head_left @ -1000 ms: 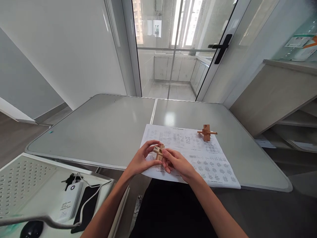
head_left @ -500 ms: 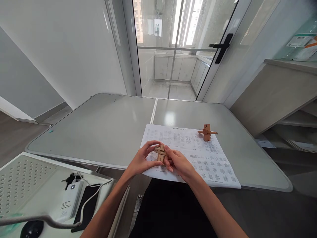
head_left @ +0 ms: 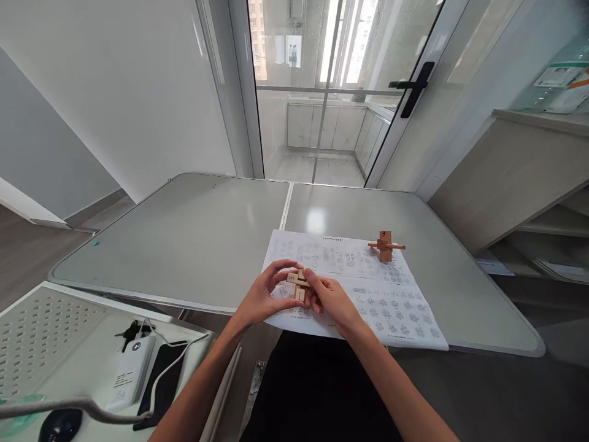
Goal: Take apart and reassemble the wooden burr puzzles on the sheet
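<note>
Between my two hands is a small light-wood interlocking puzzle (head_left: 300,286) made of crossing notched blocks, with dark marks on some faces. My left hand (head_left: 268,293) closes round its left side, thumb below and fingers above. From the right, my right hand (head_left: 332,299) pinches it, its thumb on top and the other fingers curled underneath. Both hold it just above a printed instruction sheet (head_left: 381,307) covered in small line drawings. A darker wooden puzzle assembly (head_left: 385,246) with a thin crosswise stick and a numeral on its upper block stands on the sheet's far right corner.
The sheet lies on a grey folding table (head_left: 211,236) and overhangs its front edge. At left a white cart (head_left: 92,331) carries a power bank (head_left: 131,371), a phone (head_left: 161,380), keys (head_left: 133,333), a cable and a black mouse (head_left: 61,425). Shelves (head_left: 543,159) stand at right.
The light-wood puzzle has turned slightly in my fingers, so its marked faces show more plainly. Both hands stay in nearly the same place.
</note>
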A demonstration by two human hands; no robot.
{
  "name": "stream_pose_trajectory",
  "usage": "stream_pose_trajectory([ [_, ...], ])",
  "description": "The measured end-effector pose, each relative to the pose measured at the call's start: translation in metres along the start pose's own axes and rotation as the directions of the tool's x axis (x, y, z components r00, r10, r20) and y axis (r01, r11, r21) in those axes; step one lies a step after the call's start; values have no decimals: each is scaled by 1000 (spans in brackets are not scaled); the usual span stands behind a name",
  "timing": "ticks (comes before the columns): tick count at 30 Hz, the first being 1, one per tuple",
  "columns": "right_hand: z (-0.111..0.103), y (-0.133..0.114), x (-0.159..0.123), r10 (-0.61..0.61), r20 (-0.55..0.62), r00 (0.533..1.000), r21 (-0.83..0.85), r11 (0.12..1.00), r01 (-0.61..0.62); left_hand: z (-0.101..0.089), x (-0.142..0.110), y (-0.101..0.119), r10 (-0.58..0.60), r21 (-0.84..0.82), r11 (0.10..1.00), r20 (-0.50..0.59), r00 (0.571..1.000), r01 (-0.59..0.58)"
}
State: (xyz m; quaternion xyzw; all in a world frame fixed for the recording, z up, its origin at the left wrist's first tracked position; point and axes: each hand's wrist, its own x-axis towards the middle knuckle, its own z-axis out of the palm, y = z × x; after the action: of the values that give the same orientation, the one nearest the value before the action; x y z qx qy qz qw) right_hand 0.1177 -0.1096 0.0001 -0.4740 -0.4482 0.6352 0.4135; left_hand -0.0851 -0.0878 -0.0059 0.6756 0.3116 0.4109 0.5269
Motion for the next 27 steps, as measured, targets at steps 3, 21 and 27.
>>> stream_pose_trajectory([
  [3, 0, -1, 1, 61, 59, 996, 70, 995, -65, 0, 0, 0, 4, 18, 1000, 3, 1000, -4],
  [21, 4, 8, 1, -192, -44, 980, -111, 976, 186, 2, 1, 3, -46, -1, 999, -44, 998, 46],
  [27, 6, -1, -1, -98, -31, 995, -23, 995, 97, 3, 0, 4, -25, 53, 998, -65, 998, 28],
])
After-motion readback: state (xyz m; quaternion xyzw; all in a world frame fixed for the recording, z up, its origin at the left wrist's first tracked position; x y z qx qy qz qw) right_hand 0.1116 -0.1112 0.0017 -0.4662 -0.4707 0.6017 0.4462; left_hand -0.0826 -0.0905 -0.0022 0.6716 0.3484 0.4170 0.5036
